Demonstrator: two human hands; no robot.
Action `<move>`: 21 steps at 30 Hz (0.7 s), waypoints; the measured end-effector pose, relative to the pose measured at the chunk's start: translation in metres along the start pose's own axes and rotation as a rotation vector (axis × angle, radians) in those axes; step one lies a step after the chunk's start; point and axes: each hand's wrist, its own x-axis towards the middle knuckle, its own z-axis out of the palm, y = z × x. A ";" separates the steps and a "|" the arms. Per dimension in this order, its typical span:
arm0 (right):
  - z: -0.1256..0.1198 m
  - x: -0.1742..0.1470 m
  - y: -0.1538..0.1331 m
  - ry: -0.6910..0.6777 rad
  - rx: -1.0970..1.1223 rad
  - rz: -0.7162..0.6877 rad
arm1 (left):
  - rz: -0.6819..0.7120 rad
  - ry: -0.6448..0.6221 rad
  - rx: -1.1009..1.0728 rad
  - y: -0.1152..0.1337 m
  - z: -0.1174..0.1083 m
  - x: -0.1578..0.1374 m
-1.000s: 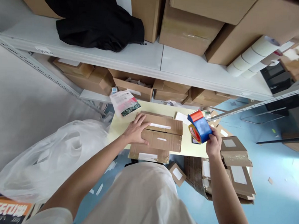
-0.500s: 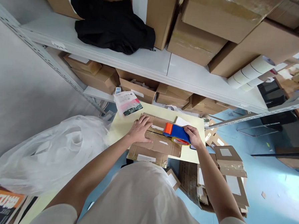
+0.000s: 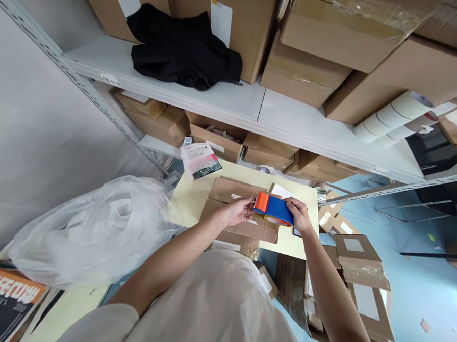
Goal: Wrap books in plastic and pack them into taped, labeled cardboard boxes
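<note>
Over a smooth table (image 3: 184,207), the right hand (image 3: 298,214) clasps a blocky plastic dispenser (image 3: 279,208), left hand (image 3: 237,212) half-curled beside it, hold unclear.

Whitish glare on blue floor (image 3: 434,299)

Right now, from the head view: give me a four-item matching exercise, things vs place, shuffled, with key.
1. blue-and-orange tape dispenser
2. cardboard box
3. black garment
4. white plastic bag

A. on the shelf, in front of a carton
B. mostly left of the pale yellow table
C. in the right hand
D. on the table, partly hidden by the left hand

Pairs: 1-C, 2-D, 3-A, 4-B
</note>
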 end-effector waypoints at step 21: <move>-0.003 -0.001 0.008 -0.005 0.045 -0.028 | -0.140 -0.165 0.095 0.004 0.002 0.014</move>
